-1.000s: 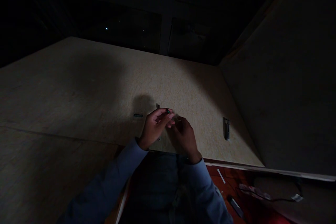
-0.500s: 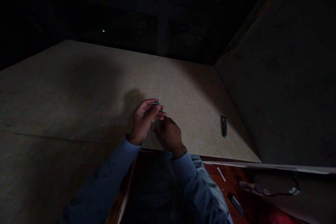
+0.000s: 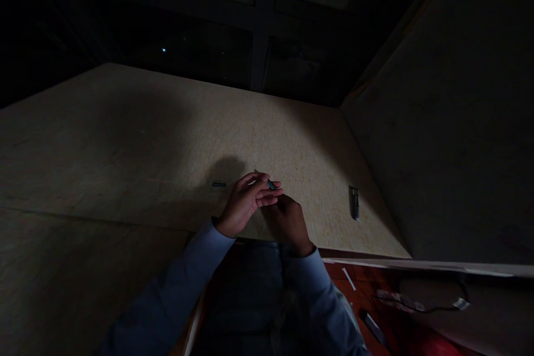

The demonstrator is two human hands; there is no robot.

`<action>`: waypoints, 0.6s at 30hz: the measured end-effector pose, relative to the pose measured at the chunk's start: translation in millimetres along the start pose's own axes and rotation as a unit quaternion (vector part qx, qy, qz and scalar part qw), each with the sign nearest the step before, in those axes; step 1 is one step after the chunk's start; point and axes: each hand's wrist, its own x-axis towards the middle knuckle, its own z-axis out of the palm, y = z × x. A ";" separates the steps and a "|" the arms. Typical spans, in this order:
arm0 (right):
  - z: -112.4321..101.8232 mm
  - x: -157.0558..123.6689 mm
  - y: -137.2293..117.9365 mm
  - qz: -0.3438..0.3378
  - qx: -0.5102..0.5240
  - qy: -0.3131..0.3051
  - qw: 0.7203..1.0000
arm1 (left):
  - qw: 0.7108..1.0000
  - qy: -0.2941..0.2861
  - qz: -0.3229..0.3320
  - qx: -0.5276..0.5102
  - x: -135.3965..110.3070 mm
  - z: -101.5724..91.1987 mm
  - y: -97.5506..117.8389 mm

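Observation:
My left hand [image 3: 243, 207] pinches a small, slim dark-green piece [image 3: 271, 184] between thumb and fingers, above the table. It is too small and dim to name. Close beside it on the right, my right hand [image 3: 290, 221] is curled, its fingertips hidden behind and below the left fingers, so what they grip cannot be made out. A small dark flat piece [image 3: 218, 184] lies on the pale table [image 3: 292, 139], left of my left hand.
A dark, narrow metal-looking tool [image 3: 355, 203] lies at the table's right, near a dark upright panel [image 3: 450, 139]. Below the front edge, a white strip [image 3: 349, 278], a dark long object [image 3: 373, 327] and a cable [image 3: 438, 309] are on or over the reddish floor.
Both hands have moved to the right and slightly nearer to me. The small dark piece on the table now shows left of my left hand. The green piece remains in the left fingers.

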 end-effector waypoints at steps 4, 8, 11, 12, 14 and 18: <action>-25.5 -1.9 22.8 0.036 0.105 0.070 0.991 | 1.000 -0.002 -0.028 -0.010 1.7 -2.7 -7.5; -47.2 -6.4 22.4 0.098 0.244 0.113 0.958 | 0.998 0.021 -0.050 0.018 3.8 -6.4 -17.3; -53.9 -11.5 10.7 0.123 0.322 0.129 0.930 | 0.998 0.023 -0.053 0.032 3.7 -6.4 -24.1; -54.4 -12.8 7.1 0.127 0.339 0.124 0.924 | 0.998 0.020 -0.053 0.036 3.4 -6.1 -26.3; -53.5 -14.4 1.9 0.120 0.340 0.104 0.927 | 0.998 0.013 -0.052 0.044 2.9 -5.7 -30.5; -49.9 -14.2 -1.5 0.059 0.244 0.064 0.966 | 0.998 0.013 -0.044 0.044 3.1 -6.5 -38.1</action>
